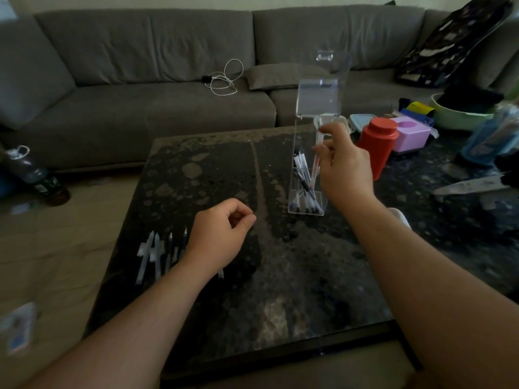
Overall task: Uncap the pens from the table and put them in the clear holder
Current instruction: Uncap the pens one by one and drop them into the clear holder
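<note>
A tall clear holder [300, 153] stands on the dark table [280, 276], its hinged lid tipped up, with several pens [304, 189] standing inside. My right hand [345, 167] pinches a white pen with a red tint [316, 161] upright at the holder's open side, the pen's lower end inside the holder. My left hand [222, 234] hovers over the table with fingers curled and thumb against forefinger; whether it holds a cap is hidden. Several capped white pens [157, 254] lie in a row on the table to its left, partly covered by my left wrist.
A red canister [379, 144], a pink box [410, 136], a lidded container and a green bowl [460, 115] crowd the table's right rear. A knife [471, 186] lies at right. A grey sofa with a white cable [224, 78] runs behind. A bottle [31, 172] lies on the floor at left.
</note>
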Demonstrator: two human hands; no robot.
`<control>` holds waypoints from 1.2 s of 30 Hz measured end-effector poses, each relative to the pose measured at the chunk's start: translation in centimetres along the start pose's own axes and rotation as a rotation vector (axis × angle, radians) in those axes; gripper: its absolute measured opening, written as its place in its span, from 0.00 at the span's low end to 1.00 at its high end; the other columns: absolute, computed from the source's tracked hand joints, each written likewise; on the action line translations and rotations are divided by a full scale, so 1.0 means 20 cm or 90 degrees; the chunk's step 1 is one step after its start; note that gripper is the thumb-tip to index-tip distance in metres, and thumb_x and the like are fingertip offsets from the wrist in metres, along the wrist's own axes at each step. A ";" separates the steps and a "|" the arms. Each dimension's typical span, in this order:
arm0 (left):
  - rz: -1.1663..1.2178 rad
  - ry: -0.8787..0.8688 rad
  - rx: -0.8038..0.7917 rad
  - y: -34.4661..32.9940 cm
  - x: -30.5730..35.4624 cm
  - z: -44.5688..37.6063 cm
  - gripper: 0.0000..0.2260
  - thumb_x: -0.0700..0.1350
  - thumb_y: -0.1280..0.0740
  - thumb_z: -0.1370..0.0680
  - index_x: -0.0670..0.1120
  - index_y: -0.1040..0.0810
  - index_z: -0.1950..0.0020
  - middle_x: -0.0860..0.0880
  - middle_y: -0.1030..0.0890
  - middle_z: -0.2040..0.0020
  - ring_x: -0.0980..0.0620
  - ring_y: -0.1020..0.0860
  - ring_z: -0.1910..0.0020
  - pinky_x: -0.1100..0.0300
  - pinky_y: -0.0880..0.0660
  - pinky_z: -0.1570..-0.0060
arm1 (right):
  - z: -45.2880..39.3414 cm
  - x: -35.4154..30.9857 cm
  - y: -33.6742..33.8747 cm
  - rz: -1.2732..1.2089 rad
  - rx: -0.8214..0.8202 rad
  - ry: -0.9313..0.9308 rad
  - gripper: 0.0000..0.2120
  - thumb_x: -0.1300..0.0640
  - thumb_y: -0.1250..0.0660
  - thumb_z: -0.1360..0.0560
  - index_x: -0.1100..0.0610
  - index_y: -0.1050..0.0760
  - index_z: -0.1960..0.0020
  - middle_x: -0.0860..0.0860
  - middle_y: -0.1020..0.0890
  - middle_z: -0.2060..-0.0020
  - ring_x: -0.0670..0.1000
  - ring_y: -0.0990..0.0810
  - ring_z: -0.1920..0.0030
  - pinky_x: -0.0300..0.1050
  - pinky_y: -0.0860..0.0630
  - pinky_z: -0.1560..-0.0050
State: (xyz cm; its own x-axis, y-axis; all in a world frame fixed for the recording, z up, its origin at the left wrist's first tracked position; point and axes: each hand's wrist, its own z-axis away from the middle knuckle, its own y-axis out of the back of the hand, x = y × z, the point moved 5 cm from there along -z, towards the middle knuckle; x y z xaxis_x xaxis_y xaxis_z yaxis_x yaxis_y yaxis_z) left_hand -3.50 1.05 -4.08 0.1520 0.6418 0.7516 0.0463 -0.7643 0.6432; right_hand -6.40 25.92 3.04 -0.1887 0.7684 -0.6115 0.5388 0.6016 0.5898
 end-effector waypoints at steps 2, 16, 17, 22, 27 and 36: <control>0.000 0.000 -0.003 0.00 -0.01 0.00 0.01 0.50 0.26 0.19 0.56 0.16 0.50 0.59 0.17 0.57 0.63 0.20 0.57 0.67 0.25 0.58 | 0.00 0.01 -0.03 0.092 -0.034 0.005 0.09 0.54 0.38 0.15 0.45 0.29 0.36 0.48 0.20 0.55 0.55 0.22 0.48 0.61 0.22 0.45; -0.200 0.086 -0.042 0.10 -0.21 -0.08 0.14 0.43 0.33 0.16 0.64 0.19 0.47 0.58 0.19 0.44 0.55 0.22 0.40 0.53 0.21 0.40 | 0.05 0.01 -0.08 0.294 -0.073 0.039 0.21 0.57 0.35 0.18 0.42 0.26 0.28 0.49 0.19 0.39 0.58 0.27 0.43 0.55 0.28 0.49; -0.257 0.112 -0.045 0.12 -0.23 -0.09 0.13 0.44 0.32 0.17 0.65 0.20 0.49 0.57 0.19 0.44 0.52 0.23 0.38 0.50 0.21 0.39 | 0.07 -0.02 -0.07 0.267 -0.034 0.063 0.19 0.56 0.36 0.18 0.44 0.25 0.29 0.50 0.19 0.40 0.58 0.26 0.43 0.56 0.27 0.48; -0.344 0.240 -0.129 0.15 -0.31 -0.06 0.10 0.55 0.23 0.24 0.63 0.19 0.45 0.56 0.20 0.43 0.46 0.29 0.31 0.43 0.26 0.33 | 0.27 -0.24 -0.27 0.135 -0.199 0.204 0.14 0.52 0.38 0.19 0.46 0.21 0.35 0.48 0.20 0.46 0.52 0.23 0.44 0.55 0.26 0.42; -0.403 0.246 -0.156 0.16 -0.28 -0.06 0.13 0.62 0.21 0.28 0.63 0.21 0.48 0.55 0.21 0.42 0.45 0.28 0.32 0.43 0.28 0.33 | 0.50 -0.29 -0.58 0.127 -0.506 0.279 0.13 0.51 0.37 0.19 0.46 0.19 0.38 0.50 0.20 0.46 0.54 0.22 0.43 0.57 0.21 0.43; -0.372 0.232 -0.142 0.20 -0.32 -0.05 0.05 0.57 0.23 0.24 0.62 0.17 0.53 0.58 0.22 0.51 0.48 0.24 0.38 0.43 0.24 0.35 | 0.65 -0.31 -0.71 0.192 -0.623 0.303 0.15 0.44 0.39 0.17 0.45 0.20 0.34 0.52 0.25 0.45 0.54 0.22 0.45 0.49 0.24 0.44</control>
State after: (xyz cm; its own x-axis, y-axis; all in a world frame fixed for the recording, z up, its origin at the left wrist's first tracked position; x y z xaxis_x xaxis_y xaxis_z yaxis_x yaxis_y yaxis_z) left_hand -5.34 -6.06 -6.07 -0.1767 0.9515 0.2520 -0.1899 -0.2842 0.9398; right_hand -2.27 9.80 -8.34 -0.5666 0.7900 -0.2341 -0.2204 0.1285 0.9669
